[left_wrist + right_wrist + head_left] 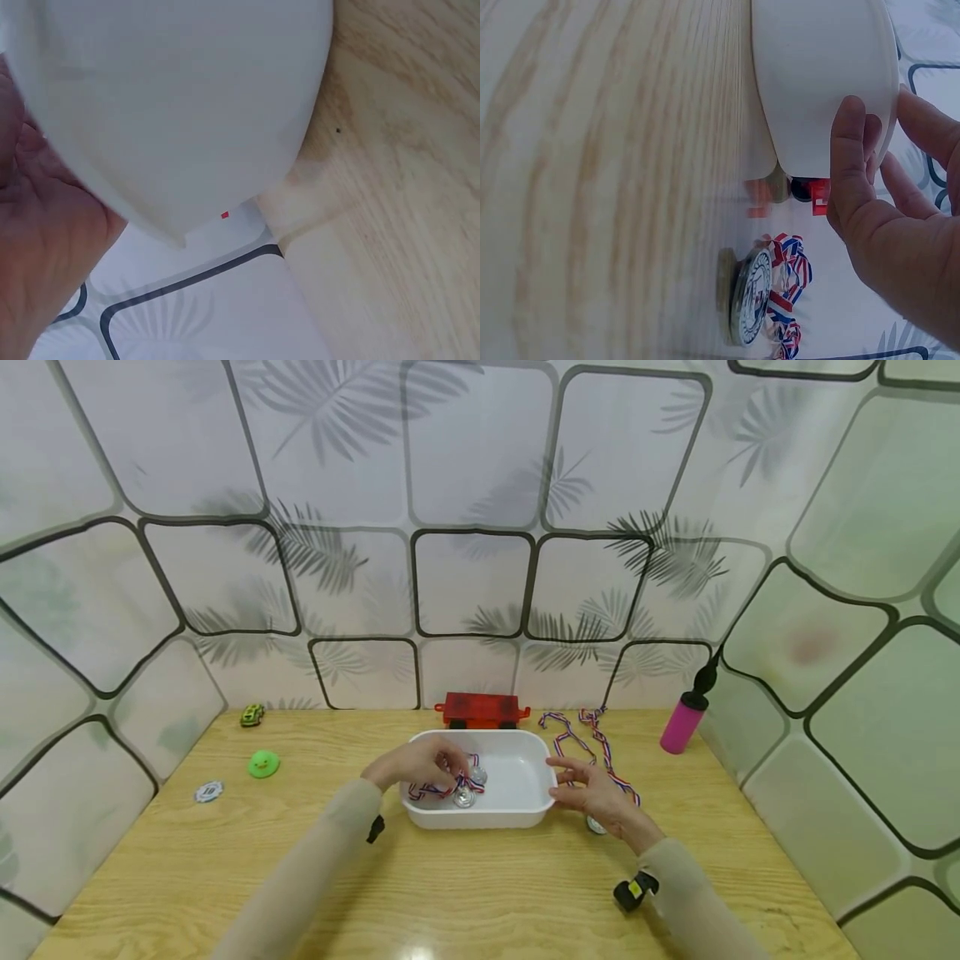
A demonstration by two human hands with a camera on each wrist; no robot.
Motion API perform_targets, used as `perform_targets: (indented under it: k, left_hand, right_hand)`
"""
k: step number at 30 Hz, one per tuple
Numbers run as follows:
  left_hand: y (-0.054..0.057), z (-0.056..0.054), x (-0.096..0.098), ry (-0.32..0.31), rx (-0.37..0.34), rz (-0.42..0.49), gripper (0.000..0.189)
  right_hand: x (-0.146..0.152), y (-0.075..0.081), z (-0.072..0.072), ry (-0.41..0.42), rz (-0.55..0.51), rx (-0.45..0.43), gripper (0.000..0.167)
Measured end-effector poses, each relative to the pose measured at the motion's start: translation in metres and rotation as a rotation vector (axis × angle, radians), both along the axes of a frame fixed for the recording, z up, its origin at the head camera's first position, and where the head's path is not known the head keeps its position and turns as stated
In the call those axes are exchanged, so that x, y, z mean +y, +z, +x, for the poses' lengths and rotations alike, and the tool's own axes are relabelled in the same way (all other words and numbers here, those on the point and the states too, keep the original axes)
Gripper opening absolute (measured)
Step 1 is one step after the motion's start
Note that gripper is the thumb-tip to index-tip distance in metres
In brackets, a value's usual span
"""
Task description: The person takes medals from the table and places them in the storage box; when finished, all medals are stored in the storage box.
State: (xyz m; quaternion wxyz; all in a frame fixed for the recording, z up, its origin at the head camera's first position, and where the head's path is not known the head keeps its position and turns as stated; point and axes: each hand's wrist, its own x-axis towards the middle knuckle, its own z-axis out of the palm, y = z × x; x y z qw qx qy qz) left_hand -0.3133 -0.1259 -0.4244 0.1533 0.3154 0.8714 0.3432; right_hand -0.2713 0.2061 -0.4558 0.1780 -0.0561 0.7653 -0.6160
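My left hand (429, 762) reaches over the left end of a white plastic basin (517, 817), its fingertips pinching a red, white and blue medal ribbon (429, 791). Just below those fingers a silver medal (465, 797) lies in the basin, with another silver medal (478, 774) behind it. The basin's wall (187, 112) hides the left fingers in the left wrist view. At the opposite end my right hand (596, 793) grips the basin's rim, its fingers (851, 139) against the outer wall. Beside the right hand, a further medal (751, 296) with a striped ribbon (787, 274) lies on the table.
A red toy wagon (482, 710) stands behind the basin. Striped ribbons (600, 739) stretch over the back right, near a pink and black pump (684, 722). At left lie a toy car (252, 716), a green duck head (263, 764) and a poker chip (208, 791). Patterned cloth (472, 585) encloses the table.
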Motion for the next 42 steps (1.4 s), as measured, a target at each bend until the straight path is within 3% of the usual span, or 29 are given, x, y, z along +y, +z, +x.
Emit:
perform_targets:
  k: [8, 14, 21, 27, 42]
  left_hand:
    - [0.012, 0.008, -0.016, 0.035, -0.043, 0.120, 0.026]
    - [0.010, 0.012, -0.033, 0.138, -0.111, 0.248, 0.029]
    - [0.005, 0.016, -0.048, 0.241, -0.149, 0.265, 0.022]
    - [0.003, 0.023, -0.058, 0.251, -0.175, 0.315, 0.027]
    - [-0.011, 0.036, -0.075, 0.308, -0.178, 0.344, 0.027]
  right_hand:
    - [0.005, 0.002, 0.001, 0.057, -0.027, 0.015, 0.062]
    - [0.012, -0.002, 0.000, 0.044, -0.046, 0.032, 0.053]
    - [0.020, -0.004, -0.002, 0.050, -0.034, 0.043, 0.051]
    - [0.029, -0.002, -0.004, 0.066, -0.014, 0.078, 0.051]
    - [0.075, -0.005, -0.012, 0.065, 0.047, 0.103, 0.054]
